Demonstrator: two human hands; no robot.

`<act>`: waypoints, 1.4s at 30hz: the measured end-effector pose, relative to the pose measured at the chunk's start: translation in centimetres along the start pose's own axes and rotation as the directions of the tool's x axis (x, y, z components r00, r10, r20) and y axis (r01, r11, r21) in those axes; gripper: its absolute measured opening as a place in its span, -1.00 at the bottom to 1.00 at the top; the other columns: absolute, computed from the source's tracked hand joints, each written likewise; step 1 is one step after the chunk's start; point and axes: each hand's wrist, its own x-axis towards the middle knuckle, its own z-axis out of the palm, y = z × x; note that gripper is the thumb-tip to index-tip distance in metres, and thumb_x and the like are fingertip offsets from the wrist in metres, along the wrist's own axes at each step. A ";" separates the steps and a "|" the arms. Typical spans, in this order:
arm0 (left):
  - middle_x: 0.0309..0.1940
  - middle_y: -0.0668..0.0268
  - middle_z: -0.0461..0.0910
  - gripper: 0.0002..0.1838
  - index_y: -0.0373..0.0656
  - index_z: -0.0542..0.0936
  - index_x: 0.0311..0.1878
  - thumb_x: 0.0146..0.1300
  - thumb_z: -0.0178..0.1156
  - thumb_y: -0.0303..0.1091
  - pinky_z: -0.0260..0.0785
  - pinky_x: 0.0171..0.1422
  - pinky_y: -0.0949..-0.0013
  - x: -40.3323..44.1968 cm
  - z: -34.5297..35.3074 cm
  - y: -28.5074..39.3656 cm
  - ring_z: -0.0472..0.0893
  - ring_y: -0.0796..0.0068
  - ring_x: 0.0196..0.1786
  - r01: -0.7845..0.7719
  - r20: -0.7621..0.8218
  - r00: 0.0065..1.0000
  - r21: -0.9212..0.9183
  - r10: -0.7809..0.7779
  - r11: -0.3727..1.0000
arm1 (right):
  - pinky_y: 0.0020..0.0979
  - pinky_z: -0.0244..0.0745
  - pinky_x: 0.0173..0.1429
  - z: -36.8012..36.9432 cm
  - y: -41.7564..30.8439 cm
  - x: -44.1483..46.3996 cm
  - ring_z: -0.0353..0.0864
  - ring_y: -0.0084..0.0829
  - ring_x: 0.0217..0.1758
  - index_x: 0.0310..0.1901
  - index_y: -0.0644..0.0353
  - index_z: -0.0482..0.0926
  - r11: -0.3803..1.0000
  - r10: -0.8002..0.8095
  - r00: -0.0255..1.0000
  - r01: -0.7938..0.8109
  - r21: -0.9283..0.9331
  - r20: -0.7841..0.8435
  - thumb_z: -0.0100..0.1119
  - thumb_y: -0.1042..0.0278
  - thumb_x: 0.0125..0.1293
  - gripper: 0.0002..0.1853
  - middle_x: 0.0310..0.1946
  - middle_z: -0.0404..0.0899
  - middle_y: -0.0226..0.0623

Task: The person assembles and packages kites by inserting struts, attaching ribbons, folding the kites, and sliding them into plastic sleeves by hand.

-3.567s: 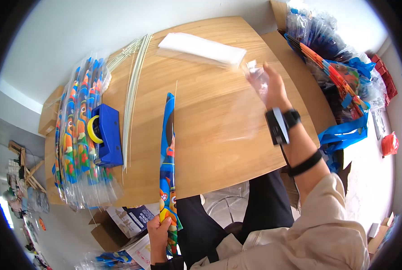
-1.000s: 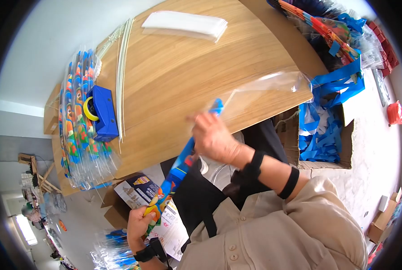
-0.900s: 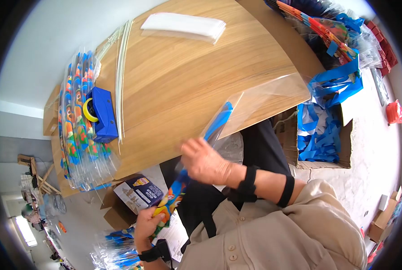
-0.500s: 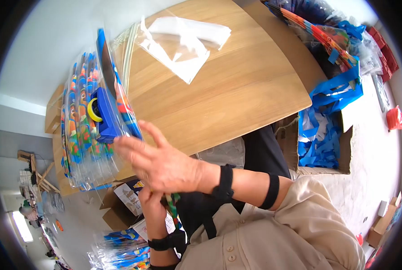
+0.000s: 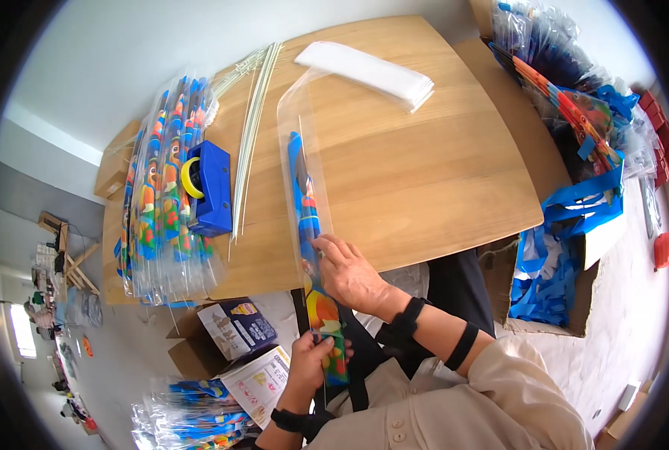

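A long, narrow bundle of brightly printed cloth, which looks like a folded kite (image 5: 321,307), lies lengthwise from my lap up onto the table. Its upper part is inside a clear plastic sleeve (image 5: 290,112), whose far end lies flat on the wood. My left hand (image 5: 309,361) grips the lower end of the bundle, with the thumb on top. Near the table edge, my right hand (image 5: 351,276) has its fingers curled over the sleeve and the cloth inside it.
A blue tape dispenser (image 5: 213,191) with yellow-cored tape stands beside several bagged bundles (image 5: 171,165). Thin pale rods (image 5: 255,131) lie behind the sleeve. A white stack of sleeves (image 5: 368,71) is at the back. A carton of blue strips (image 5: 546,281) stands right; more bundles (image 5: 199,409) lie below left.
The bundle and sleeve have swung right, away from the tape dispenser, and now lie on bare table. My right hand has moved apart from my left, which now shows gripping the lower end.
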 end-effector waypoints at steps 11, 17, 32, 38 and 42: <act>-0.45 0.17 0.61 -0.90 -0.28 0.53 -0.17 0.31 0.09 -0.49 0.45 -0.49 0.42 7.2 4.7 6.2 0.60 0.42 -0.53 -0.438 0.025 0.898 -0.031 0.439 0.898 | -0.08 0.24 0.37 -6.6 -0.7 5.5 0.24 -0.03 0.40 -0.24 0.49 0.56 0.991 -0.131 0.982 0.124 -0.058 -0.137 0.15 0.32 0.03 -0.65 0.25 0.30 0.06; -0.31 0.11 0.61 -0.83 -0.31 0.49 -0.05 0.36 0.07 -0.45 0.55 -0.25 0.23 12.6 6.7 5.2 0.65 0.25 -0.34 -0.137 0.114 0.980 -0.217 0.164 0.966 | -0.14 0.28 0.32 -3.3 6.3 4.3 0.30 -0.06 0.32 -0.23 0.38 0.57 0.989 0.111 0.994 -0.110 -0.100 -0.001 0.15 0.35 0.10 -0.73 0.20 0.34 -0.01; -0.51 0.19 0.59 -0.78 -0.22 0.52 -0.26 0.44 0.06 -0.27 0.19 -0.69 0.56 10.5 4.5 3.6 0.48 0.56 -0.66 -0.282 -0.073 0.959 -0.210 0.273 0.936 | -0.22 0.44 0.24 -4.6 2.0 4.9 0.42 0.01 0.20 -0.17 0.45 0.50 0.995 -0.094 0.994 0.095 0.021 -0.046 0.10 0.56 0.01 -0.71 0.12 0.39 0.07; -0.42 0.16 0.62 -0.83 -0.20 0.52 -0.14 0.42 0.09 -0.29 0.37 -0.52 0.44 9.9 4.6 3.4 0.60 0.43 -0.50 -0.218 -0.030 0.976 -0.212 0.216 0.953 | -0.22 0.42 0.25 -2.1 4.5 2.9 0.41 -0.02 0.20 -0.08 0.43 0.47 0.999 0.036 0.999 -0.037 -0.038 -0.034 0.09 0.55 0.02 -0.65 0.11 0.38 0.03; -0.26 0.09 0.65 -0.76 -0.31 0.49 0.01 0.38 0.09 -0.37 0.46 -0.34 0.39 7.3 4.2 2.4 0.66 0.36 -0.36 -0.148 0.023 0.988 -0.157 0.154 0.976 | -0.23 0.42 0.24 -1.7 5.0 1.9 0.39 -0.06 0.21 -0.01 0.39 0.45 0.996 0.085 0.996 -0.085 -0.023 0.001 0.11 0.53 0.06 -0.60 0.12 0.36 -0.03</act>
